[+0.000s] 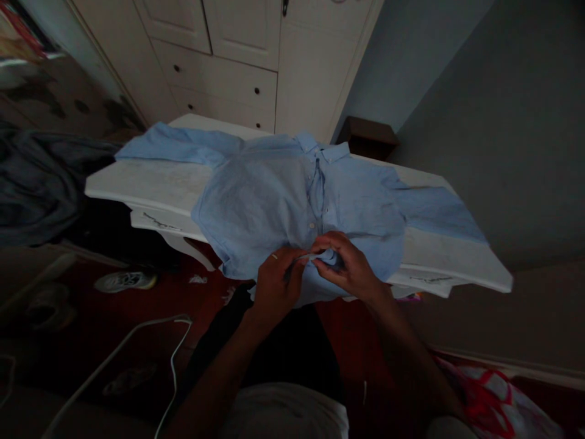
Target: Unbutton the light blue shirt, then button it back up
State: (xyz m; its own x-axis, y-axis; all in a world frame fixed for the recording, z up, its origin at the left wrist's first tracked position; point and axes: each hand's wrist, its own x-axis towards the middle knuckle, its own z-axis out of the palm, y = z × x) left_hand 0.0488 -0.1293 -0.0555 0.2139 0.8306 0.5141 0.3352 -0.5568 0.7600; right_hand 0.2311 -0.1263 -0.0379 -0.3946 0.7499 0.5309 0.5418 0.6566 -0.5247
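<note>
Shirt, light-blue woven fabric, long-sleeved, with pointed collar and pale front buttons (260,195). It lay front up across a long white table (146,180), sleeves spread to either side, collar toward the far edge. Placket gaped below the neck; lightly creased; hem overhung the near edge.

The light-blue, long-sleeved cloth shirt (260,189) looked matt and creased, the long, white-painted wooden table (150,178) smooth, and the tall, cream, panelled wooden wardrobe (315,67) smooth and matt.
</note>
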